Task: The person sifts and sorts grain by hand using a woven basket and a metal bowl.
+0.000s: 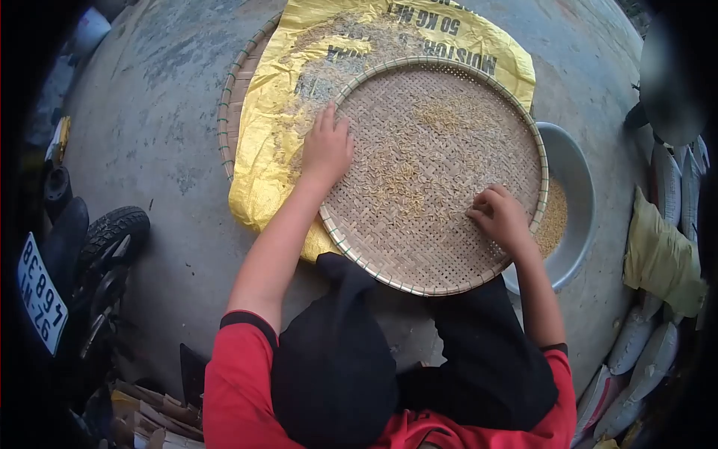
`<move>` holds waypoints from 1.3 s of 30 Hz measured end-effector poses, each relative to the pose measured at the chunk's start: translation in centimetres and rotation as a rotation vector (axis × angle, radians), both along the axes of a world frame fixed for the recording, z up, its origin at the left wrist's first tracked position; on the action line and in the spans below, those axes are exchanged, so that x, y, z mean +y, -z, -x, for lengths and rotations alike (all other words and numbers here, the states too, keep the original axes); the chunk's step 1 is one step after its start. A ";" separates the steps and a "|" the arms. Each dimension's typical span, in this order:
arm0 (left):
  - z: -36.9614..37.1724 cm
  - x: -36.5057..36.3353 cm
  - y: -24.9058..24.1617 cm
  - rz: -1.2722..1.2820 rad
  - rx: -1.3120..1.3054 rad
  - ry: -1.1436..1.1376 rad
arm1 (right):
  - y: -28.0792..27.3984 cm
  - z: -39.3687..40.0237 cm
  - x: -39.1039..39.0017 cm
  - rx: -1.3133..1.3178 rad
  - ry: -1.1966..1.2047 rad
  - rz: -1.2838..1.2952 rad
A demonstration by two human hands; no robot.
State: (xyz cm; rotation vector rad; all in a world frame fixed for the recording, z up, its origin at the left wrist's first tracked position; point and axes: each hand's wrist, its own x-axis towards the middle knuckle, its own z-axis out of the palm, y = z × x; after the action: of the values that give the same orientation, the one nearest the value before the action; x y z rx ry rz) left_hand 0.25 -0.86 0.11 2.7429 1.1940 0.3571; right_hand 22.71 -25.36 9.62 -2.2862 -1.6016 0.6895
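A round woven bamboo winnowing tray (464,258) lies over my knees, with unhusked rice grains (400,187) scattered across its weave. At its left rim is my left hand (327,150), fingers curled on the edge and holding the tray. My right hand (501,215) is over the tray's right part, with thumb and fingertips pinched together close to the grains. Whatever sits between those fingertips is too small to make out. Under the tray's far side is a yellow printed sack (262,161) strewn with chaff and husks (359,45).
A metal basin (580,179) with grain (552,221) stands at the right, partly beneath the tray. Another woven tray (233,105) lies under the sack. A motorbike wheel (116,228) and number plate (41,292) are at the left. Filled sacks (649,355) line the right side.
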 end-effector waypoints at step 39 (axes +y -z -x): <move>0.1 0.0 -0.2 0.030 0.022 0.005 | -1.4 -5.7 -6.4 0.138 0.484 -0.261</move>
State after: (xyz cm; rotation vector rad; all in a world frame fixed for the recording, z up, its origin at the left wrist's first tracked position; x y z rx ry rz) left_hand 0.15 -0.85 0.27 2.7305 1.1883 0.3065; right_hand 28.40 -31.72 11.05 -2.2441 -0.9541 0.4694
